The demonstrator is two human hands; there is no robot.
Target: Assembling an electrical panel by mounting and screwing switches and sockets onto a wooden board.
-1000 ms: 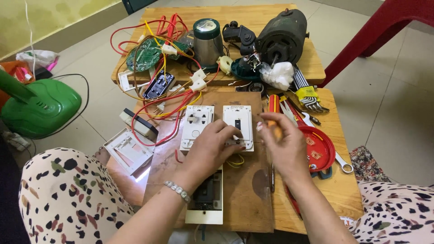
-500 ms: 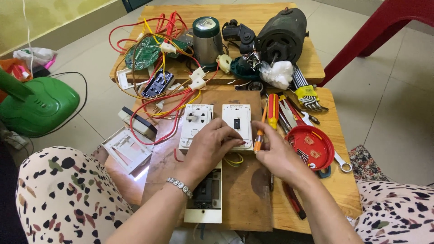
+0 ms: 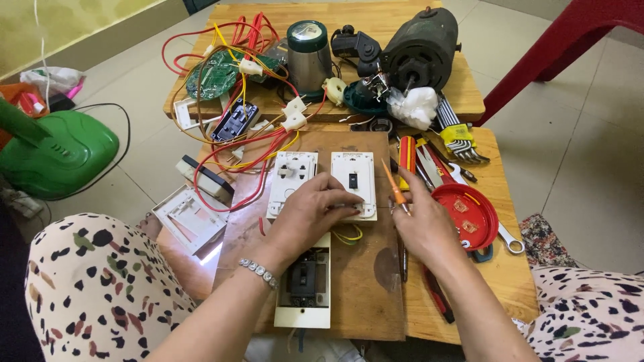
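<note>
Two white switch plates are seen from the head camera on the wooden board (image 3: 362,295); the right switch plate (image 3: 354,182) is pressed down by the left hand (image 3: 310,213), fingers curled over its lower edge. An orange screwdriver (image 3: 394,188) is pinched in the right hand (image 3: 421,224). A second ago that hand lay flat, with no tool held; since then the screwdriver has been raised beside the plate.

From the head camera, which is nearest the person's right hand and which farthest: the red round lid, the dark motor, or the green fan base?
From the right hand:
1. Red round lid, just to its right, almost touching.
2. Dark motor, on the far table, straight ahead.
3. Green fan base, on the floor, far left.
</note>
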